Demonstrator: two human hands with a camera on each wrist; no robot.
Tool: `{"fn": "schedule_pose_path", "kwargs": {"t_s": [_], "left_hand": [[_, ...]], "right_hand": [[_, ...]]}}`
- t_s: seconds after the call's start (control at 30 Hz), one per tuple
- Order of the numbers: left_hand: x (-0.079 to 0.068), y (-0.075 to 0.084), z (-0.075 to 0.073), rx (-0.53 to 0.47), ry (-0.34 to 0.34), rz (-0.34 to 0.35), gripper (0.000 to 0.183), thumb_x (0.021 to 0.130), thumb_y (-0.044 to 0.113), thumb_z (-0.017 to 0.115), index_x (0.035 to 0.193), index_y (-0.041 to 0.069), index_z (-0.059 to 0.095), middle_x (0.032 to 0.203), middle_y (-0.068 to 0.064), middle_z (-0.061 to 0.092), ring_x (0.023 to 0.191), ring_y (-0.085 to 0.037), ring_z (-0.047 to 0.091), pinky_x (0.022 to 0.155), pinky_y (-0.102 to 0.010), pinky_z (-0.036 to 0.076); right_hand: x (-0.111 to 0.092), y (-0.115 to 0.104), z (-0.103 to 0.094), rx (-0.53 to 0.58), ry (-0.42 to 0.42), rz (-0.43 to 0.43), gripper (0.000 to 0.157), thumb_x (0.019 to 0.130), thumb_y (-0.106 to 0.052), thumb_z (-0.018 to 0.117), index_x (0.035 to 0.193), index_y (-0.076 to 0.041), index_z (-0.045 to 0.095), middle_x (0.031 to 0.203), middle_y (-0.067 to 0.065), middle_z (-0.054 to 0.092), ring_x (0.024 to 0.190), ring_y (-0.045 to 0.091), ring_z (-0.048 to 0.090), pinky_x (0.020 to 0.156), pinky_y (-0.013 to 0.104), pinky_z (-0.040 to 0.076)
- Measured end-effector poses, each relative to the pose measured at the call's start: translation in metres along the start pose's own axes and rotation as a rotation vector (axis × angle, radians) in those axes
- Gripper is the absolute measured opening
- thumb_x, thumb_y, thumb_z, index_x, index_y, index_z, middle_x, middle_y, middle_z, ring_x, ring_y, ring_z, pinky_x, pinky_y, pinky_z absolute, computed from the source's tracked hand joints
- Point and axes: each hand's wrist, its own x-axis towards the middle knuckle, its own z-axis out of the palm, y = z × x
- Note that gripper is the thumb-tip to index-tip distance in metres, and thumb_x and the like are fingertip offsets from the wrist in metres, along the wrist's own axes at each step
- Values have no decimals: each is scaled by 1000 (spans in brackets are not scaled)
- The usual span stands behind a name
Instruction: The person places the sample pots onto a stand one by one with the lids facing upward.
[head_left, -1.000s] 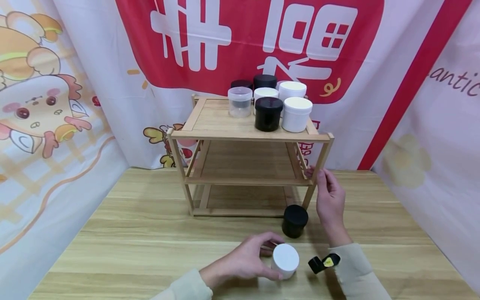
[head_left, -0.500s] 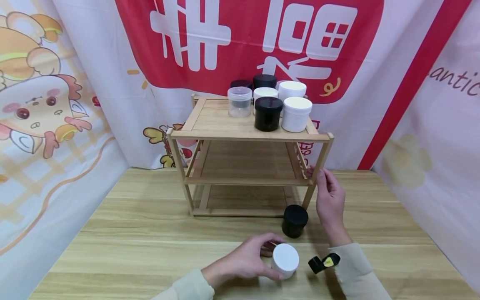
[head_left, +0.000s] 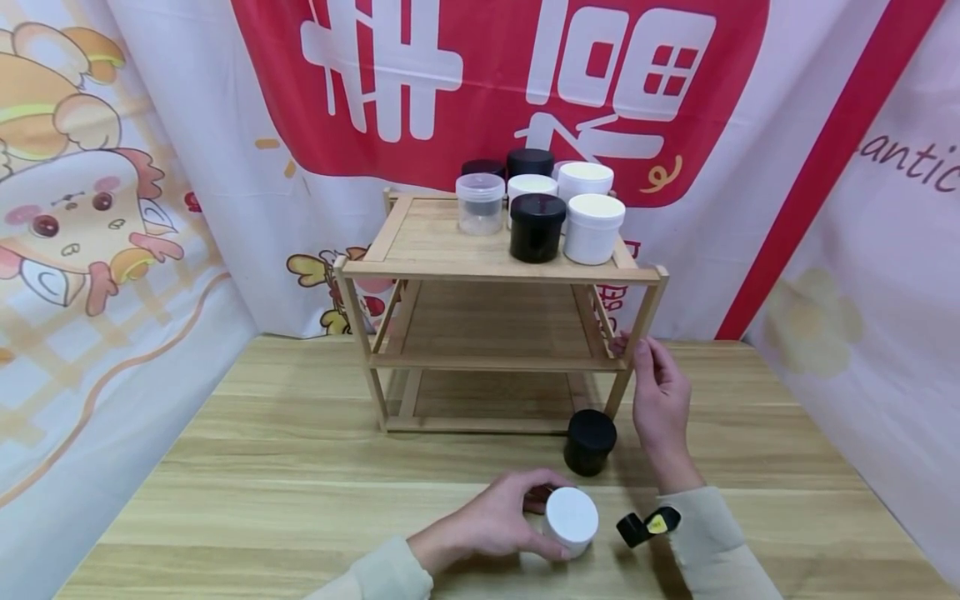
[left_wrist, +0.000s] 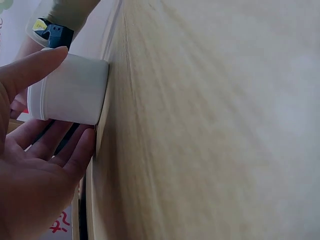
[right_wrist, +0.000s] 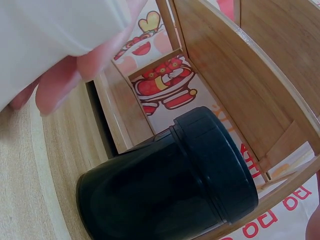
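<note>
My left hand (head_left: 491, 518) holds a white lidded jar (head_left: 572, 521) that stands upright on the table, thumb on its near side and fingers round the far side. In the left wrist view the thumb lies across the lid end of the white jar (left_wrist: 77, 92). Just beyond it a black lidded jar (head_left: 590, 443) stands by the rack's front right foot; this black jar (right_wrist: 165, 185) fills the lower right wrist view. My right hand (head_left: 662, 400) grips the right front post of the wooden shelf rack (head_left: 495, 364), some of its fingers hidden behind the post.
Several jars stand grouped on the rack's top shelf (head_left: 420, 237): black jars (head_left: 536, 229), white jars (head_left: 592, 231) and a clear jar (head_left: 480, 206). Printed curtains (head_left: 225, 250) enclose the wooden table (head_left: 262, 467) at the back and sides.
My left hand has shifted very slightly to the right around the white jar. The jars, the rack and my right hand have stayed where they were.
</note>
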Motion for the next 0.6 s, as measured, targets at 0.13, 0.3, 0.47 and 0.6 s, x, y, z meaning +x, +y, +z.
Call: {"fn": "schedule_pose_path", "kwargs": {"t_s": [0.13,0.3,0.47,0.6], "left_hand": [[1,-1,1,2,4,-1,63,74,0,96,129,22,73,119,9,75,111,-2,67,101,-22,52],[0,0,1,-25,9,-4,62,75,-2,94,129,20,73,118,6,75,107,-3,67,99,-21,53],[-2,3,-2,-29,12,-13,61,75,-1,94,129,19,72,117,6,74,107,-3,68,99,-23,55],[-1,4,-7,-19,20,-13,59,78,2,93,130,16,71,117,4,74,106,-3,67,99,-21,55]], "right_hand": [[0,-1,0,-13,-7,1,43,115,-41,49,137,-11,71,129,-10,76,120,4,71,111,16,49],[0,-1,0,3,-4,-24,47,115,-37,48,138,-1,68,128,-12,76,119,3,71,108,15,50],[-1,-1,0,1,1,-27,48,115,-37,48,138,0,68,127,-12,76,118,2,71,107,14,50],[0,-1,0,-2,1,-23,46,115,-38,49,137,-3,69,128,-11,76,118,2,71,108,15,50]]}}
